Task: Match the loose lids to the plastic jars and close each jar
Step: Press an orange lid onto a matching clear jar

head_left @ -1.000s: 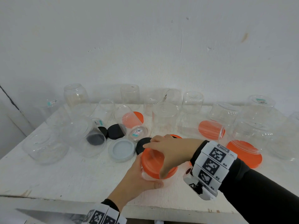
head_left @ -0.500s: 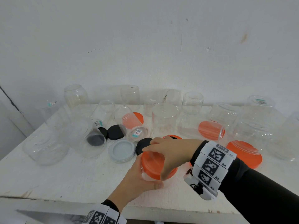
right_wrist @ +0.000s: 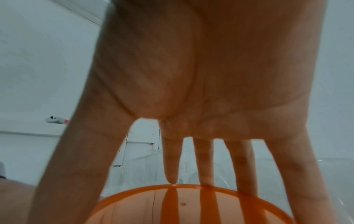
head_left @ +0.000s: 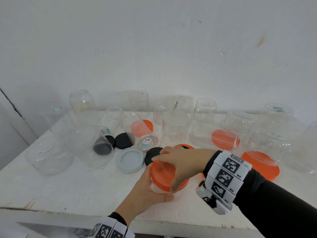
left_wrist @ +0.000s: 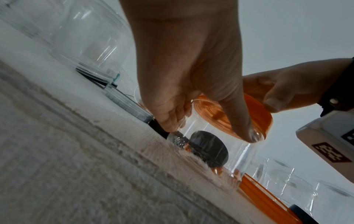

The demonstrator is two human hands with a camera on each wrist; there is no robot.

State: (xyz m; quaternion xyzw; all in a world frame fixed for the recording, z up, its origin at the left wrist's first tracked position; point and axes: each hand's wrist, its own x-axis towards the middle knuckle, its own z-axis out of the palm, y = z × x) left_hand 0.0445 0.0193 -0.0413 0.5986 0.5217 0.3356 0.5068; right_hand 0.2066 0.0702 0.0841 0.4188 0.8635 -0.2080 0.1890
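at the front edge of the white tabletop [head_left: 72,184] you have one clear jar [left_wrist: 214,145] standing upright, your left hand [head_left: 144,194] wrapped round its wall with thumb and fingers [left_wrist: 172,119] curled against the plastic. your right hand [head_left: 181,164] sits on top, its fingers [right_wrist: 205,163] spread over the rim of the orange lid [head_left: 164,176] and clamped on it. from the left wrist view the lid looks tilted on the mouth, though i cannot tell whether the thread has caught. so, as i judge it, level the lid first, keep the jar pinned flat on the tabletop, then turn with your right hand only; thin plastic will flex if you squeeze hard, so grip low and lightly.

now the count, biggest things first. the open clear jars [head_left: 49,155] are crowded and see-through, some upright, some on their sides, so i can only say well over a dozen. orange lids not in your hand: four visible, the widest [head_left: 262,165] lying at the right, one behind your right hand mostly hidden. one clear lid with a pale centre [head_left: 129,160] lies just left of your hands. black lids [head_left: 123,140]: three show plainly, and a fourth dark shape sits behind a tipped jar, unclear.
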